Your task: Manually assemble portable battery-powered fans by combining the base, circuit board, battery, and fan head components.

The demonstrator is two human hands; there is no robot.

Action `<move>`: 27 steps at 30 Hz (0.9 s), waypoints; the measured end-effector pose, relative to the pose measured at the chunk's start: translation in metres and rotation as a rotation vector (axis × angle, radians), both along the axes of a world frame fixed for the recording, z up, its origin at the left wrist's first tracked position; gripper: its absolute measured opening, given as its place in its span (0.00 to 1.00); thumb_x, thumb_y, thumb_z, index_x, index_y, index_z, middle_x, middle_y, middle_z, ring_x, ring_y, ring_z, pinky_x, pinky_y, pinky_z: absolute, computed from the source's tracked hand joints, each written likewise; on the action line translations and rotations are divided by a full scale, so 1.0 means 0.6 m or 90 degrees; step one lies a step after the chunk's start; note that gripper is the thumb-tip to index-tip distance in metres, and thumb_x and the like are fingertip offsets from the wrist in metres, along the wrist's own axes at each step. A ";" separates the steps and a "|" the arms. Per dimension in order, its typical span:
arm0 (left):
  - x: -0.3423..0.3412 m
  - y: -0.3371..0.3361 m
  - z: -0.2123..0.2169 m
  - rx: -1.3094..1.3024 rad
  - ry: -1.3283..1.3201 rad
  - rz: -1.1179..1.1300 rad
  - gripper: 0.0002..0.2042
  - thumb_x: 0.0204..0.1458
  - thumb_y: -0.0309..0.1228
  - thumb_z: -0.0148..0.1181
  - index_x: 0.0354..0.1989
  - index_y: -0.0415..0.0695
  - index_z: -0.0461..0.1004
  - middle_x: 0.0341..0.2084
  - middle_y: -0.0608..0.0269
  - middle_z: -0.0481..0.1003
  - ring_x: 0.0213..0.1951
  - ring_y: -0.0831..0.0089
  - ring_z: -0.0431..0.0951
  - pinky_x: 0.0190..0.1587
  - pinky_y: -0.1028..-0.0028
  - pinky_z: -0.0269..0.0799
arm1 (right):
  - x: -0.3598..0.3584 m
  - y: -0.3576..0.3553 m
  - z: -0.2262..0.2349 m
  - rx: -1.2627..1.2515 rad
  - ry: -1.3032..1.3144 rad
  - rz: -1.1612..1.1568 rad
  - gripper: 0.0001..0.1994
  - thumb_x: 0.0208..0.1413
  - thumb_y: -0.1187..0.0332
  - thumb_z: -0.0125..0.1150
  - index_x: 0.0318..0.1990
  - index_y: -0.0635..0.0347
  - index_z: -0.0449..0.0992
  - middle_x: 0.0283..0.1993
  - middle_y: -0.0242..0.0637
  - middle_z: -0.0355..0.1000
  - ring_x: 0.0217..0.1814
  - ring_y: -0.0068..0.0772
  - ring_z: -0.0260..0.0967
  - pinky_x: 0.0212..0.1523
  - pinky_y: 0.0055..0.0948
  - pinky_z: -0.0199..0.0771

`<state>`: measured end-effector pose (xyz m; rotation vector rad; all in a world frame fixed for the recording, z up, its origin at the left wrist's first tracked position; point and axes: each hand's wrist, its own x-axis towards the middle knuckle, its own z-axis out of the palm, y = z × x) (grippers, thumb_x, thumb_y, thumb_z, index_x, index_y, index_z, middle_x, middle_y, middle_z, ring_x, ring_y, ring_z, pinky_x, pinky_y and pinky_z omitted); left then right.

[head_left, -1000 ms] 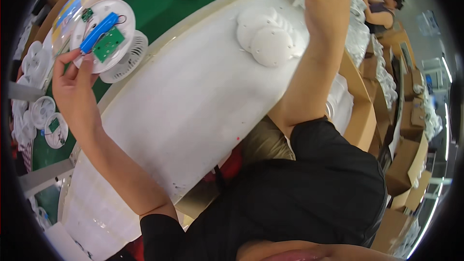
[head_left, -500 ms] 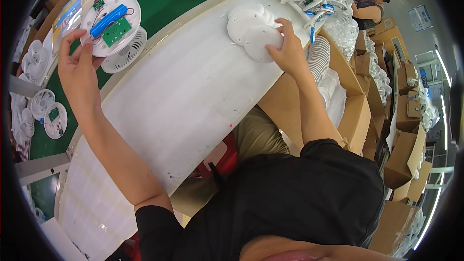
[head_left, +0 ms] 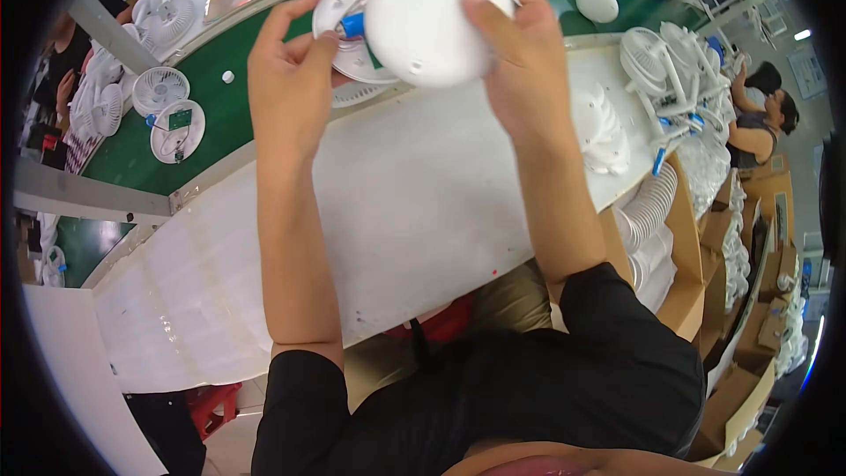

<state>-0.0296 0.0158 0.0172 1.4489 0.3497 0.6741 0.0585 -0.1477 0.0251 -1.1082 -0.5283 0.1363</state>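
Note:
My left hand (head_left: 295, 79) grips the edge of an open round white fan base (head_left: 331, 7), with a blue cylindrical battery (head_left: 352, 25) and bits of green circuit board showing inside. In my right hand (head_left: 520, 53) is a round white cover plate (head_left: 427, 22) with small screw holes, thumb on its face. The plate overlaps the right part of the base and hides it; whether the two touch I cannot tell. Under the base a slotted white fan grille (head_left: 359, 93) partly shows. Further right, a stack of similar white plates (head_left: 601, 132) lies on the white worktop (head_left: 414, 203).
A green conveyor belt (head_left: 225, 119) runs behind the worktop, carrying another opened base (head_left: 177, 132) and a fan head (head_left: 161, 91). Assembled white fans (head_left: 648, 62) crowd the right end. A cardboard box (head_left: 687, 273) stands by my right arm. Two people (head_left: 758, 115) sit at far right.
My right hand has lifted a cover plate off the stack and brought it left and up to the base in my left hand. The head view has shifted left.

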 end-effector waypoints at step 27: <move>-0.075 -0.021 0.027 -0.015 0.002 -0.052 0.27 0.53 0.20 0.59 0.64 0.35 0.63 0.47 0.39 0.76 0.42 0.62 0.80 0.44 0.73 0.79 | -0.041 0.070 -0.001 -0.138 0.015 -0.011 0.21 0.57 0.72 0.58 0.59 0.62 0.69 0.55 0.47 0.69 0.53 0.39 0.70 0.51 0.31 0.75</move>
